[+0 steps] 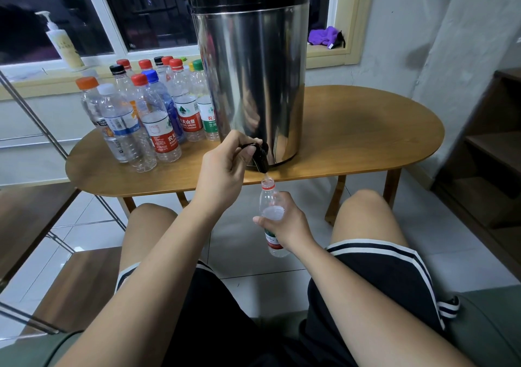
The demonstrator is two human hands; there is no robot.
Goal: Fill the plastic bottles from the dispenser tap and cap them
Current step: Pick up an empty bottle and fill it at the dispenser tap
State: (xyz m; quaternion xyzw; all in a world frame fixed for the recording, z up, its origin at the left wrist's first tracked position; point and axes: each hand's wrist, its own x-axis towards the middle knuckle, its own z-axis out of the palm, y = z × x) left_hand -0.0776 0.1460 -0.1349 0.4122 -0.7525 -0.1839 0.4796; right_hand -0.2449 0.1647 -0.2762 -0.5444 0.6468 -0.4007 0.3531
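One uncapped plastic bottle (268,196), judged light, thin-walled and easily crushed, is gripped round its middle by the curled fingers (282,200) of the right hand (286,224), mouth just under the dispenser tap (262,158), whose lever (248,146) is pinched by fingers of the left hand (222,170) at the desk (366,129) edge.

One wide-angle camera, worn on a seated person's head, looks forward and down, close over both forearms (169,254). The fingers (235,141) of the left hand (222,175), on the tap (260,155), sit near frame centre. Beyond them rise the dispenser (253,84), counter (366,141) and window (70,14). Below the fingers, the bottle (267,197) in the right hand (284,222), knees (363,206) and floor tiles (239,242) fill the foreground.
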